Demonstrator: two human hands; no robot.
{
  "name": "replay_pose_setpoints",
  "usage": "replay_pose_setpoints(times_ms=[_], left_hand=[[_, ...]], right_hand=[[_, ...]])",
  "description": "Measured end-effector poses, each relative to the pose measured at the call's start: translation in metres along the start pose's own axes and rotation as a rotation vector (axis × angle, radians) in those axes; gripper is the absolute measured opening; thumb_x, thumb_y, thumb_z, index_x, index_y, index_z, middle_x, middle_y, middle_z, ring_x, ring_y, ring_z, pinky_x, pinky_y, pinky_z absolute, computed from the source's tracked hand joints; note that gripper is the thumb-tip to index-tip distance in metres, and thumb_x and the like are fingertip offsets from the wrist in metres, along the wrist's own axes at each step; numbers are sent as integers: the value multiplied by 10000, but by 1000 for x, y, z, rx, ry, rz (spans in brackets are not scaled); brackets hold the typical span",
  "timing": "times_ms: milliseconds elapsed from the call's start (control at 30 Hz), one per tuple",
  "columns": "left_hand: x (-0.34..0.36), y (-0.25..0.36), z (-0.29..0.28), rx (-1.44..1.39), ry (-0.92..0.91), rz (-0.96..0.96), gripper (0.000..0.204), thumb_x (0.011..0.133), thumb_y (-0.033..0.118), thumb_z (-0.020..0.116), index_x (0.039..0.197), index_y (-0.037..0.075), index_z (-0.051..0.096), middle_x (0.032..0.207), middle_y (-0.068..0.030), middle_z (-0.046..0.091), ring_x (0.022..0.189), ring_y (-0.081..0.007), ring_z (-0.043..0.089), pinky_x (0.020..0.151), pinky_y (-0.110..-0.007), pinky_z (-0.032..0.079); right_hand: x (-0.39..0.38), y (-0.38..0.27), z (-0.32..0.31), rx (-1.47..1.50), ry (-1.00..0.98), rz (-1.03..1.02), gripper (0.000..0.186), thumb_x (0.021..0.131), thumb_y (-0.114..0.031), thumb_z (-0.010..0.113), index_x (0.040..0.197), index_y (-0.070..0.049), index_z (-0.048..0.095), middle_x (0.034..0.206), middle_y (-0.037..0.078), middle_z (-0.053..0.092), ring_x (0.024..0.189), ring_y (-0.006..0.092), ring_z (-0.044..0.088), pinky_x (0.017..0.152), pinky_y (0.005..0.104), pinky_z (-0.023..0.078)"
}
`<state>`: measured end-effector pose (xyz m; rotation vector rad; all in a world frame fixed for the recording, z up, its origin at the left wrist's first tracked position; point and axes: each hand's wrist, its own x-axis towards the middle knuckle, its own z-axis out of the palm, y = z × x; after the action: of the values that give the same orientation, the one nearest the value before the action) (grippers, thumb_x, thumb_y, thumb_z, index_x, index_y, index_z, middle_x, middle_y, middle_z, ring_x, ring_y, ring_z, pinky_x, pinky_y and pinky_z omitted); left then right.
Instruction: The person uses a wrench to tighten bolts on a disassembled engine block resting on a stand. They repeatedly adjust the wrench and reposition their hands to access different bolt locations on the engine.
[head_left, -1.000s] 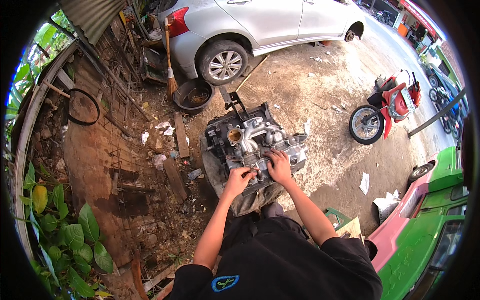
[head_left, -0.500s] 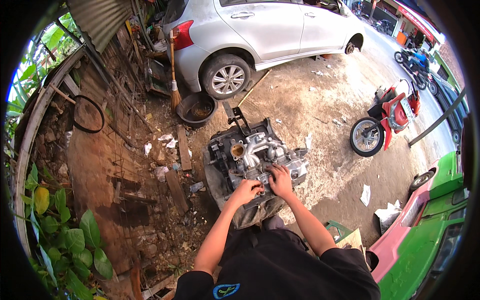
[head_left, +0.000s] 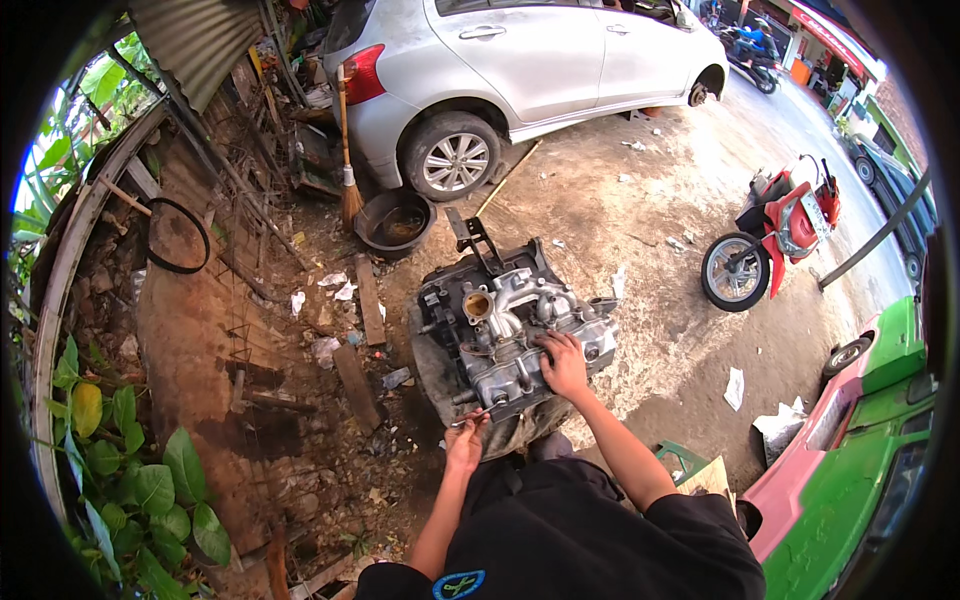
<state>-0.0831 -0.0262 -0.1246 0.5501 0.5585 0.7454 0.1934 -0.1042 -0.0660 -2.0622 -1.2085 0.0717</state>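
Observation:
An engine (head_left: 510, 300) with a silver intake manifold and a round tan-lined opening sits on a worn support in front of me. My left hand (head_left: 465, 440) is low at its near-left edge, fingers closed round a thin metal tool (head_left: 483, 411) that reaches to the engine's front. My right hand (head_left: 562, 362) rests with fingers apart on the metal cover at the right-middle of the engine, just below the manifold.
A silver car (head_left: 530, 70) stands beyond, beside a broom (head_left: 351, 200) and black tub (head_left: 393, 225). A red scooter (head_left: 790, 220) and a green-and-pink vehicle (head_left: 860, 460) are at right. A rider (head_left: 755, 50) is on the street. Boards, debris and plants (head_left: 160, 485) line the left.
My left hand has moved from the top front of the engine down and left to its edge, where the thin tool now shows. My right hand stays in place. Riders moved along the street.

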Motion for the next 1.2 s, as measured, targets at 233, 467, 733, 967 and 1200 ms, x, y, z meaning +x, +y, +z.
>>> replay_pose_setpoints(times_ms=[233, 467, 733, 967, 1200], left_hand=[[-7, 1, -10, -210, 55, -18, 119, 1021, 119, 617, 1083, 29, 664, 1171, -126, 697, 1030, -284, 700, 937, -372, 589], [19, 36, 40, 200, 35, 134, 156, 1041, 158, 609, 1078, 10, 642, 978, -87, 671, 853, -191, 638, 779, -344, 530], [46, 45, 95, 820, -240, 159, 195, 1039, 128, 619, 1055, -50, 700, 983, -58, 720, 809, -97, 647, 688, -268, 509], [45, 48, 124, 1340, -266, 162, 170, 982, 98, 674, 1042, -48, 736, 850, -108, 730, 716, -122, 659, 644, -306, 510], [46, 48, 132, 1539, -375, 388, 183, 944, 68, 675, 1077, -51, 714, 914, -190, 729, 779, -295, 720, 679, -396, 535]], right_hand=[[0, 0, -1, 13, -5, -4, 336, 862, -129, 606, 1183, -107, 702, 1256, 86, 698, 1324, 269, 552, 1180, 486, 323], [-1, 3, 3, -1, 31, -24, 295, 871, -133, 594, 1141, -106, 709, 1250, 74, 704, 1324, 267, 557, 1181, 482, 325], [-2, -1, -1, 15, -1, 10, 298, 872, -139, 597, 1147, -112, 708, 1259, 59, 701, 1333, 256, 550, 1189, 479, 316], [-1, 2, 1, 18, 21, -14, 303, 866, -145, 607, 1150, -104, 706, 1256, 67, 700, 1326, 257, 553, 1185, 471, 321], [-1, 2, 2, 6, 10, -1, 323, 871, -130, 589, 1171, -98, 703, 1268, 87, 695, 1336, 269, 545, 1177, 483, 323]])
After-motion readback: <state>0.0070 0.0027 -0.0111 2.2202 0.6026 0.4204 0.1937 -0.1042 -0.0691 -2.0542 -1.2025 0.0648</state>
